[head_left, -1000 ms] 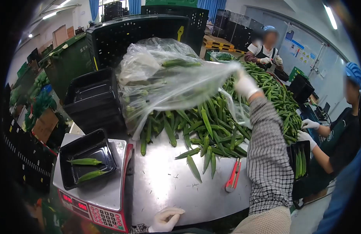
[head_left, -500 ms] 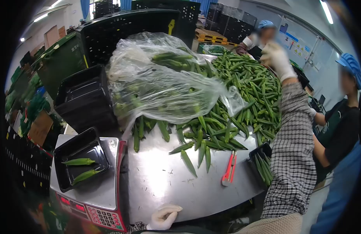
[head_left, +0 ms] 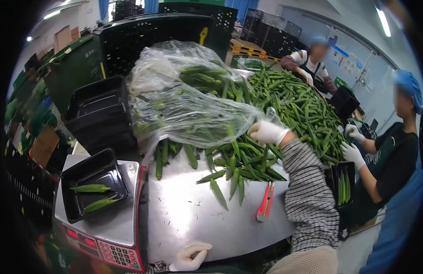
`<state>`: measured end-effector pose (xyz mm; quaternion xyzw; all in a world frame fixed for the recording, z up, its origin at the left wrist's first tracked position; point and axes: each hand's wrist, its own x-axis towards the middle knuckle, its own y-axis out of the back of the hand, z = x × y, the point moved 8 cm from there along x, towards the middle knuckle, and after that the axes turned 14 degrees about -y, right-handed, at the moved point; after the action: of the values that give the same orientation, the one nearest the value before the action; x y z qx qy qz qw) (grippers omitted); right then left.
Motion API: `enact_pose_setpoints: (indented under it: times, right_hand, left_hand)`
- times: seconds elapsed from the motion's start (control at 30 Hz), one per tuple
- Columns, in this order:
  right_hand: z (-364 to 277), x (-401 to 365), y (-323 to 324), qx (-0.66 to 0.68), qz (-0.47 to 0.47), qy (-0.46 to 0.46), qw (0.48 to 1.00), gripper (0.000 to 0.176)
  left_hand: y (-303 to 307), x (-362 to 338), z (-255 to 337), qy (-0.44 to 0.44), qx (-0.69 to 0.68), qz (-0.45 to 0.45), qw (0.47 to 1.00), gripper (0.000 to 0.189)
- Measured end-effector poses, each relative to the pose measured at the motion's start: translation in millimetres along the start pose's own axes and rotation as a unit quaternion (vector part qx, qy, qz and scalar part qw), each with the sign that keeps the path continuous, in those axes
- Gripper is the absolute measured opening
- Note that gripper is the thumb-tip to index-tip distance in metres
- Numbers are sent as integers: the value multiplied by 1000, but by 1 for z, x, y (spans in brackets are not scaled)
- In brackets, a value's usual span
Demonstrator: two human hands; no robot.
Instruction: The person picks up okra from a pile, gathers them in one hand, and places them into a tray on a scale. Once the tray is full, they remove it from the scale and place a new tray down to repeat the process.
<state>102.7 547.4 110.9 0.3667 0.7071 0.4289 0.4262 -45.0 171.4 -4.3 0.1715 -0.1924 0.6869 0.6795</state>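
Note:
My right hand (head_left: 267, 133), in a white glove, is at the right edge of a clear plastic bag (head_left: 207, 114), its fingers bent onto the film. Under and around the bag lie green okra pods (head_left: 296, 105), heaped toward the back right. My left hand (head_left: 189, 257), also gloved, rests at the table's front edge, fingers loosely curled and apart, with nothing in it. To its left, a black tray (head_left: 95, 185) with two okra pods sits tilted on a scale (head_left: 129, 205) with red lit digits.
A red box cutter (head_left: 265, 204) lies on the metal table (head_left: 179, 223). Stacked black trays (head_left: 99, 114) stand at left. A black tray (head_left: 351, 171) with okra is at right, beside a co-worker (head_left: 394, 155) in gloves. Another co-worker (head_left: 314, 66) stands behind the heap.
My right hand has come down and left, from raised above the okra heap to the bag's edge. My left hand stays put. The right co-worker's gloved hands have come into view.

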Motion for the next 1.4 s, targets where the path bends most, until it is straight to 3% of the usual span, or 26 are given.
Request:
enact_pose_setpoints:
  times: [0.07,0.13,0.2,0.27,0.33,0.47,0.53,0.6,0.67,0.73,0.77,0.83,0.87,0.9,0.93,1.0,1.07,1.1,1.13,1.17,1.23,1.33,1.4]
  right_hand:
    - [-4,24,-28,-6,-26,-22,999,30]
    - [-19,30,-10,134,-63,-64,987,34]
    - [-13,56,49,227,133,-40,964,37]
    - [-25,42,103,320,205,-42,924,40]
    - [-15,67,123,328,214,2,920,35]
    - [4,68,97,196,155,-36,968,28]
    - [31,85,68,16,134,-81,988,23]
    - [46,78,40,97,58,-84,990,20]
    - [51,48,16,244,-13,-168,955,18]
    - [82,52,-8,215,-60,-217,950,19]
    - [94,70,-12,17,-25,-148,989,21]
    - [100,65,4,48,49,-129,989,28]
    - [113,57,18,272,85,-177,942,33]
    - [122,57,52,188,269,-130,936,42]
    - [109,25,68,344,243,-168,891,42]
    - [142,48,101,226,370,-184,882,44]
    - [138,61,101,102,310,-158,932,39]
    - [123,62,91,112,263,-124,950,32]
    - [113,60,68,244,161,-135,947,26]
    - [111,74,47,237,100,-118,959,23]
    - [77,67,36,74,151,-70,983,37]
    - [61,74,33,85,147,-129,977,53]
    - [61,88,34,76,192,-141,968,54]
  left_hand:
    - [2,1,2,-21,23,3,1000,16]
    - [5,-1,3,-34,46,2,998,15]
    - [5,-7,-3,7,13,5,1000,15]
    - [5,-7,-6,16,-6,-4,1000,15]
    - [5,-7,-7,0,-2,-15,1000,15]
    - [6,-10,-9,37,-11,-36,999,16]
    - [8,-12,-10,59,-15,-25,998,16]
    - [6,-10,-10,66,0,-19,998,16]
    - [1,-8,-6,67,32,-19,997,16]
    - [-6,-6,-7,64,28,-11,998,15]
    - [-9,-5,-8,62,25,-9,998,14]
    - [-12,2,-5,32,58,-8,998,14]
    - [-12,7,-2,16,73,-5,997,13]
    - [-13,12,1,14,83,-4,996,13]
    - [-13,19,4,12,93,-3,996,13]
    - [-14,27,3,-5,101,2,995,14]
    - [-16,31,-2,-34,96,9,995,14]
    - [-18,35,-3,-37,93,3,995,14]
    - [-19,39,-2,-38,91,-1,995,14]
    - [-20,42,-1,-40,90,-4,995,14]
    - [-22,44,-1,-31,92,-8,995,13]
    - [-19,32,-17,15,77,-5,997,14]
    - [-16,31,-25,51,60,15,997,13]
